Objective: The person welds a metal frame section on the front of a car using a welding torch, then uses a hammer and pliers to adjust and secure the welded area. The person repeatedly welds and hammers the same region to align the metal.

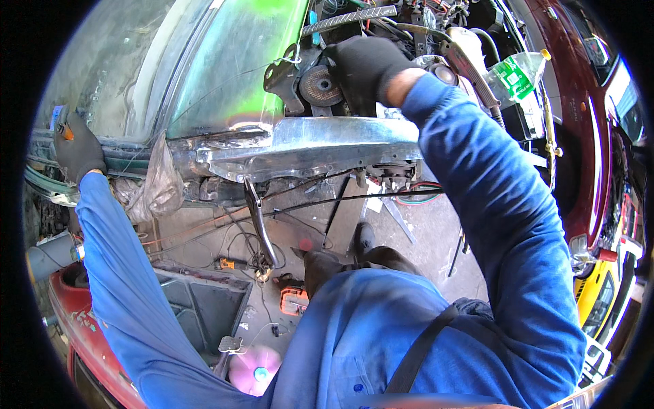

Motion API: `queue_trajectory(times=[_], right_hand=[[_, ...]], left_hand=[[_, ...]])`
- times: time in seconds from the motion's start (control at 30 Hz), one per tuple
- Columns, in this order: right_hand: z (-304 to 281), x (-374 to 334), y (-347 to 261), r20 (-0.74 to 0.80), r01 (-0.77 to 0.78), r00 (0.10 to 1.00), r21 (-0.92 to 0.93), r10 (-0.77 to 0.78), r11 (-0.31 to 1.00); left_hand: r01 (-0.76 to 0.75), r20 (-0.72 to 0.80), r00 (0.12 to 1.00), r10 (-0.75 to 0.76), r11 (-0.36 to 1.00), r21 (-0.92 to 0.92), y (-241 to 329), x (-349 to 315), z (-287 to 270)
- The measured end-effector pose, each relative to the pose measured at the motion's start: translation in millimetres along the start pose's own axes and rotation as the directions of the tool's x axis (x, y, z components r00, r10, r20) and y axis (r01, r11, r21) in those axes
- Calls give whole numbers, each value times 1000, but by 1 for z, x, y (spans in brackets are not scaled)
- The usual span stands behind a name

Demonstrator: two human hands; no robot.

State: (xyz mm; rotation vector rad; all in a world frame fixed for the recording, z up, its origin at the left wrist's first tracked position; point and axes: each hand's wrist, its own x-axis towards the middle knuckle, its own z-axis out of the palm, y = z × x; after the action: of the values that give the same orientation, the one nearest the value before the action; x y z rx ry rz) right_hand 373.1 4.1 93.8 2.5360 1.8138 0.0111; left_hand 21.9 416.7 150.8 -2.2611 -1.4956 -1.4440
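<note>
In a dark glove, my left hand (80,151) is closed at the far left, by the base of the windscreen. A small orange-and-blue object (66,130) shows at its fingers; its kind is unclear. My right hand (368,68), also gloved, is closed over the engine bay, and what it grips is hidden. Just left of it are a round, ribbed dark part (319,86) and a dark metal bracket (281,80) with holes. A thin dark line crosses the bright green panel (235,61) towards the bracket. Below lies a bare metal body rail (327,140).
A clear green-labelled bottle (516,77) lies at the engine bay's right. A crumpled plastic bag (158,183) hangs near my left forearm. Cables, an orange tool (293,300) and a pink container (253,368) are on the floor. A dark red car (575,129) stands at right.
</note>
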Motion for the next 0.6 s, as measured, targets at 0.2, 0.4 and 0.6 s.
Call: queue_trajectory(times=[0.2,0.4,0.6], right_hand=[[2,18,-34,166,-30,986,-17,33,999],[-1,9,-39,318,43,947,-3,-40,999],[8,0,-39,252,-129,959,-24,130,991]], left_hand=[[25,32,999,-30,990,139,6,-1,-7],[68,9,998,-68,998,11,20,-9,-11],[14,-14,1000,-16,989,-149,28,-13,-12]])
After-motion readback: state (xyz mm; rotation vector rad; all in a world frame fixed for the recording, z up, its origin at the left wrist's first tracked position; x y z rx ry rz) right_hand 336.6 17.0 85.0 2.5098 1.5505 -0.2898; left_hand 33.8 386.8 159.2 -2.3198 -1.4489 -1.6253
